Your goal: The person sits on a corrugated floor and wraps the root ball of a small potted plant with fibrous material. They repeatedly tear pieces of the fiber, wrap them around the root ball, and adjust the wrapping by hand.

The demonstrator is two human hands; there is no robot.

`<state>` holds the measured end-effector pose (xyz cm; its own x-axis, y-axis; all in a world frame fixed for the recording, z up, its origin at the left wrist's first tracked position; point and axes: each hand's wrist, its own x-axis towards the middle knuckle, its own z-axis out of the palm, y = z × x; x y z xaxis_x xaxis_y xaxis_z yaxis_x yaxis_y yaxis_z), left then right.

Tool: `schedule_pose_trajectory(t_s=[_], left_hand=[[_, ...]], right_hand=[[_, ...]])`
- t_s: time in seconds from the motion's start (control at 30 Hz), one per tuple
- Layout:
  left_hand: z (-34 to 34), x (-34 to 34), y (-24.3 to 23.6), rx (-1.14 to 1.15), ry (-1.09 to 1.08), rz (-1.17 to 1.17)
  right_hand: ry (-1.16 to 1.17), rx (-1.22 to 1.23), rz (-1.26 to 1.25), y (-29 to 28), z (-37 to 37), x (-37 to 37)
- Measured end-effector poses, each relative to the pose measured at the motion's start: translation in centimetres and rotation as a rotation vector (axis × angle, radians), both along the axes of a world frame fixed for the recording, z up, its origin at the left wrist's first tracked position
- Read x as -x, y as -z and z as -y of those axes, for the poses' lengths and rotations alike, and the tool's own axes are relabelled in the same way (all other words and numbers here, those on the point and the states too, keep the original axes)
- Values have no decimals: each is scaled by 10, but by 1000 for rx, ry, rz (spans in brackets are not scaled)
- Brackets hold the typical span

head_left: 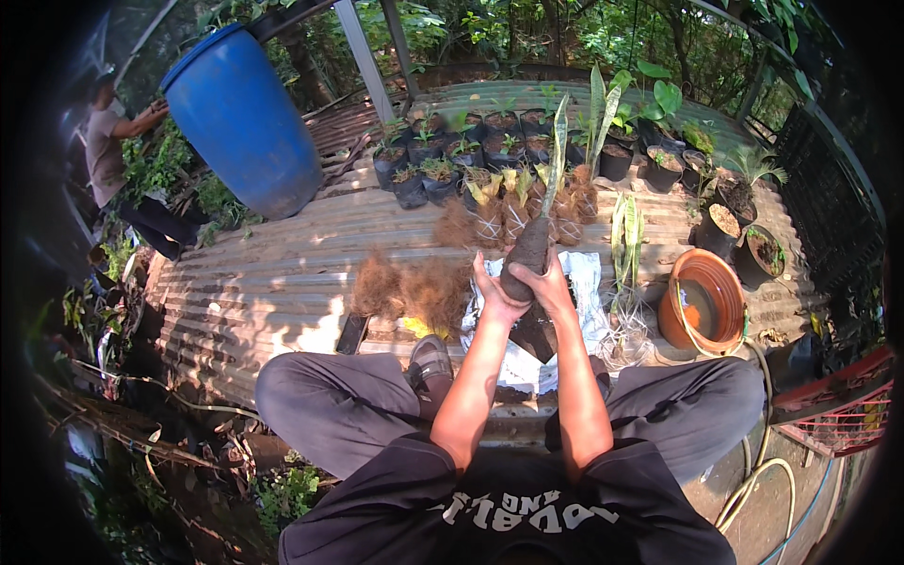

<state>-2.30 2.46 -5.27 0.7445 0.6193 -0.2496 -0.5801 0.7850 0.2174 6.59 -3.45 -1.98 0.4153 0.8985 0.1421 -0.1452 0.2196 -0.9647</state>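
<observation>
Cupped from below and the left, a tapered ball of dark wet soil (pixel 530 247) rests in my left hand (pixel 494 294). My right hand (pixel 552 284) presses the same ball from the right, thumb across its front. A tall snake plant leaf (pixel 557 155) rises from the top of the soil; its roots are hidden inside. Under my hands lies a white plastic sheet (pixel 586 282) with dark loose soil (pixel 534 336) on it. Right of the sheet lie bare-rooted snake plants (pixel 625 240), their pale roots (pixel 624 339) toward me.
Brown coconut fibre (pixel 405 284) lies to the left. Several fibre-wrapped, string-tied plants (pixel 516 215) stand beyond my hands, before black potted plants (pixel 443 184). An orange tub of water (pixel 704 303) sits at right, a red crate (pixel 838 410) nearer. A blue barrel (pixel 243 122) and another person (pixel 118 155) are far left.
</observation>
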Motion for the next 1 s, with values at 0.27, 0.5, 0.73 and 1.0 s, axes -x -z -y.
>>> schedule_pose_trajectory(t_s=[0.27, 0.5, 0.73, 1.0], left_hand=[[-7, -4, 27, 123, 71, -16], [7, -13, 14, 191, -89, 7], [1, -9, -2, -2, 24, -32], [8, -9, 17, -1, 61, -45]], right_hand=[[-128, -39, -145, 6, -1, 4], [108, 88, -100, 10, -6, 3], [75, -61, 111, -7, 4, -14], [192, 22, 44, 19, 0, 12]])
